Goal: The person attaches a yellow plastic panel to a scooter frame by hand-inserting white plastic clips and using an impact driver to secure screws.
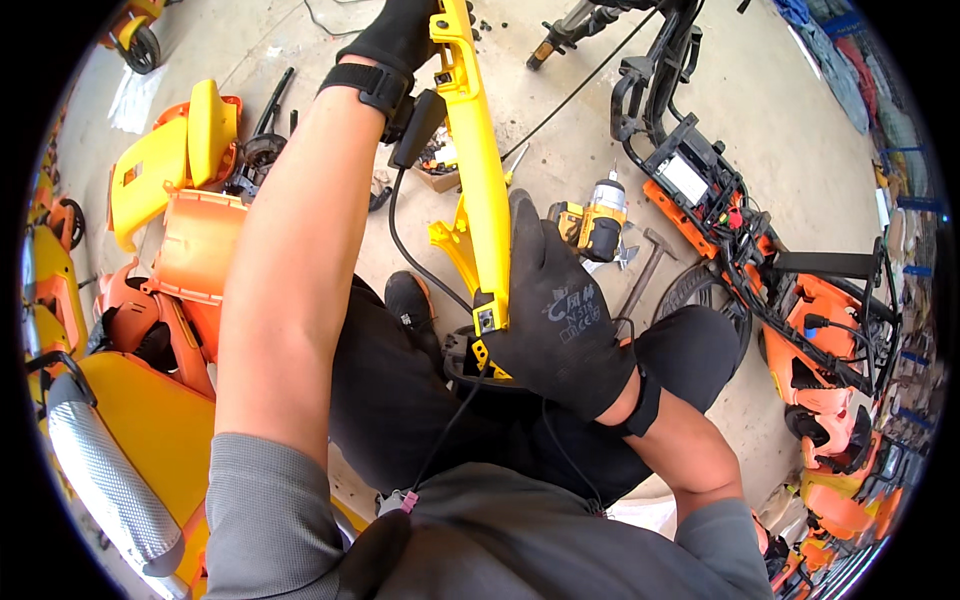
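A long yellow plastic trim piece point(483, 180) stands lengthwise in front of me, its lower end near my knees. At its upper end my left hand point(395, 35), in a black glove, is wrapped round it; the fingers are partly behind the piece. My gloved right hand point(550, 315) grips the lower end from the right, the thumb side along the edge and most fingers tucked out of sight. A small metal-faced fitting point(486, 319) shows at that end. Just beyond my right hand, a yellow and black cordless driver point(600, 220) stands on the floor.
A hammer point(650, 262) lies right of the driver. On the right rests a stripped orange and black scooter frame point(690, 190). Yellow and orange body panels point(160, 170) are piled at left. A small box of parts point(440, 170) sits beyond the trim piece. Cables hang from my wrists.
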### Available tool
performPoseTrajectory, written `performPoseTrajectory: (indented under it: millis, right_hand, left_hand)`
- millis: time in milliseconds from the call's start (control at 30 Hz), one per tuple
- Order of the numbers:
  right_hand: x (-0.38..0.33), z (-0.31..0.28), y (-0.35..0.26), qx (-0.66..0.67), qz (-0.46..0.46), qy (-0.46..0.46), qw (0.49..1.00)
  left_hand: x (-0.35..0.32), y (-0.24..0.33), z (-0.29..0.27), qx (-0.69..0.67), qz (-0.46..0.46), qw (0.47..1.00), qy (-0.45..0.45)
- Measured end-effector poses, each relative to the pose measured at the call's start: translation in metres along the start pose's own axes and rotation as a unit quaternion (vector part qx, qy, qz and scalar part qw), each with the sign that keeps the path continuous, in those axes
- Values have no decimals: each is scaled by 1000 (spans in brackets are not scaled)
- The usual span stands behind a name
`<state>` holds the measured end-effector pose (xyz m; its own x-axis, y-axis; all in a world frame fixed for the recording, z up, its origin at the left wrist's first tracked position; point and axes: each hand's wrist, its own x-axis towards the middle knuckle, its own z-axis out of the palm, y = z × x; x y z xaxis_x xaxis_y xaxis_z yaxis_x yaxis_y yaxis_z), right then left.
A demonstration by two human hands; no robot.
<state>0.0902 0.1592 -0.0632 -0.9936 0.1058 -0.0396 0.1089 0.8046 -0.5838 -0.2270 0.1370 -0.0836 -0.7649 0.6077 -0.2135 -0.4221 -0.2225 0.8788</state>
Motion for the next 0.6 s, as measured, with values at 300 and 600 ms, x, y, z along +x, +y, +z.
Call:
performPoseTrajectory:
  millis: [300,600]
  right_hand:
    - [-9,-41,13,-6,-73,-109,991]
    - [-20,-29,10,53,-90,6,995]
  left_hand:
    - [-29,-12,22,61,118,991,10]
    - [-56,3,42,11,71,993,89]
